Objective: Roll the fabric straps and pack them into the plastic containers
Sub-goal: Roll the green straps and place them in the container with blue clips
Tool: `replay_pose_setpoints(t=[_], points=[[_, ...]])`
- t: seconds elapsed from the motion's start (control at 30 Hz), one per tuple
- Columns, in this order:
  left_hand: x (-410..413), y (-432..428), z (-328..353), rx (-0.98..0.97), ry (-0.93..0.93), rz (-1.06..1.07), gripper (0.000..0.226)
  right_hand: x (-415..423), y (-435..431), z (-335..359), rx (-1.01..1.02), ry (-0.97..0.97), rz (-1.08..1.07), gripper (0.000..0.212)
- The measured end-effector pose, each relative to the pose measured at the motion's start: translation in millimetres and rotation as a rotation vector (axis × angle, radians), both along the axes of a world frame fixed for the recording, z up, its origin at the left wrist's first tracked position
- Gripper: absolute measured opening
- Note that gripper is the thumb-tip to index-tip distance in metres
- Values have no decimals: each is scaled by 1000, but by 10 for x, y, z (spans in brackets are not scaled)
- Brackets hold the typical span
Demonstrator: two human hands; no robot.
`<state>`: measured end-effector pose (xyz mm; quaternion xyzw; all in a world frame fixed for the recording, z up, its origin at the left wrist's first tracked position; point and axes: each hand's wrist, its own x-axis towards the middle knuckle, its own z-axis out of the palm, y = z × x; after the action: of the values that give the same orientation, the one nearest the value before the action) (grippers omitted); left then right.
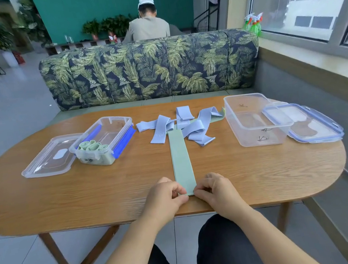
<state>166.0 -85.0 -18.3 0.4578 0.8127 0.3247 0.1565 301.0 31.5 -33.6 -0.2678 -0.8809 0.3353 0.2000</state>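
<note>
Head view looks down on a wooden worktop (65,197). At ten o'clock a clear lid (48,158) lies flat. Just beside it stands the left container (109,128), with green rolls (93,146) packed at its near end. At six o'clock the left hand (164,197) pinches the near left corner of a long green strap (181,160), so its grip is clamped on the cloth. The strap lies flat and straight, and its far end goes under a loose pile of blue straps (193,129) at twelve o'clock. The right hand (216,190) pinches the near right corner, its grip clamped on the strap too. At two o'clock the right container (254,119) stands with nothing in it, its lid (309,125) touching its right side. I think rolling this strap is just about to start. Next, both hands should fold the end over tight and roll it away evenly, keeping the edges lined up.
</note>
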Motion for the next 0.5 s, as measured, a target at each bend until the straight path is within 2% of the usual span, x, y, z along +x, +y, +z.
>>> replay_pose_setpoints(t=[0.17,0.27,0.5], points=[[-18,-14,71,-67,7,-36,8,14,52,86,-132,-55,-13,17],[-8,-5,78,-96,4,-8,13,-13,74,120,-112,-128,-9,23],[18,-12,81,-167,54,-4,17,-23,97,131,-132,-215,-8,15]])
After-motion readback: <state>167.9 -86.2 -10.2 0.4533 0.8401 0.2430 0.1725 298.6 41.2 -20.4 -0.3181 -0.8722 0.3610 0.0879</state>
